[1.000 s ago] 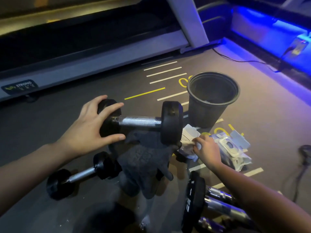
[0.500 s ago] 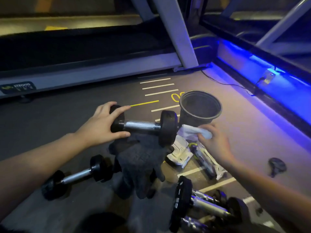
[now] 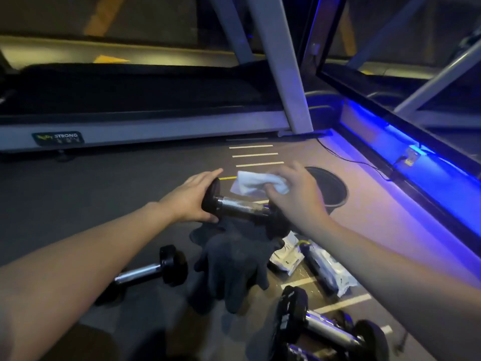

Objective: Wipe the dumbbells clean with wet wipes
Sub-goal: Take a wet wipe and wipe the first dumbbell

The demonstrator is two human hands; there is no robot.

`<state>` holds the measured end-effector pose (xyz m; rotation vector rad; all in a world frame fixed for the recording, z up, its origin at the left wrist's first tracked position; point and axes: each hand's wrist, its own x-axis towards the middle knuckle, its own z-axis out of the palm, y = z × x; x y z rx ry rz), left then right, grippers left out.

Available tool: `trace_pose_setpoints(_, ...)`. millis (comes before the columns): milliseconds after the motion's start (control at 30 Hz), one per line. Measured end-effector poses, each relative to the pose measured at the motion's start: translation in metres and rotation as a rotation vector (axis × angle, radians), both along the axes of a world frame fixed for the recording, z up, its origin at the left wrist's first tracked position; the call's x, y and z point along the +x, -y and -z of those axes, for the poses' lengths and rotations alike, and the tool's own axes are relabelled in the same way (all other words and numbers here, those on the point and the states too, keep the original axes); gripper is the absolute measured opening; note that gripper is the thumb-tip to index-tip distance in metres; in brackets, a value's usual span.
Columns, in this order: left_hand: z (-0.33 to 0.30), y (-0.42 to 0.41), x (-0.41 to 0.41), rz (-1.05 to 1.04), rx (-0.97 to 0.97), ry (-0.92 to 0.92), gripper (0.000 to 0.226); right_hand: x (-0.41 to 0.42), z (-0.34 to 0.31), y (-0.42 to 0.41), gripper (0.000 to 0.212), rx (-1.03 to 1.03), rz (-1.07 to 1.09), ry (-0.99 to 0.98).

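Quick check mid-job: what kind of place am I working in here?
Most likely a gym floor. A treadmill runs along the back, several dumbbells lie about, such as the one on the floor, and the floor carries painted training lines.

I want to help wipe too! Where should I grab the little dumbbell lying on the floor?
Grab the little dumbbell by its shiny metal bar, coming down from above. It lies flat on the floor, the bar is bare between the two black ends, and it looks thin enough for fingers to wrap around.
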<state>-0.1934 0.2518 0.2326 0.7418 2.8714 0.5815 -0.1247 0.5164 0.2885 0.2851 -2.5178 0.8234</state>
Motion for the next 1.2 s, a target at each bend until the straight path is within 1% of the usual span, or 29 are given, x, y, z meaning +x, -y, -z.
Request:
trace_pose_setpoints(100,-0.004,0.001,0.003,0.004,0.018,-0.004,0.131,-0.009,0.010,0.022,0.019,0.024,-0.002,0.027)
trace_pose_setpoints(300,-0.005,0.008,0.005,0.018,0.048,-0.014,0.126,-0.024,0.028,0.036,0.019,0.089,0.030,0.068)
trace_pose_setpoints(533,-0.001,0.012,0.004,0.054,0.051,-0.054,0.114,-0.021,0.044,0.042,0.023,0.081,-0.076,0.136)
trace_pose_setpoints(600,-0.001,0.010,0.003,0.054,0.040,-0.067,0.112,-0.019,0.045,0.039,0.022,0.091,-0.090,0.124)
trace_pose_setpoints(733,0.001,0.011,-0.001,0.048,0.027,-0.077,0.111,-0.022,0.029,0.027,0.012,0.024,-0.056,0.020)
trace_pose_setpoints(867,0.003,0.012,-0.003,0.052,0.009,-0.087,0.111,-0.024,0.011,-0.002,0.014,-0.065,0.023,-0.040)
trace_pose_setpoints(1033,0.001,0.009,-0.004,0.049,0.003,-0.096,0.108,-0.018,0.017,-0.033,0.016,-0.085,0.087,0.002)
trace_pose_setpoints(1200,0.000,0.006,0.000,0.029,0.014,-0.098,0.105,-0.016,0.018,-0.036,0.012,-0.116,0.088,0.005)
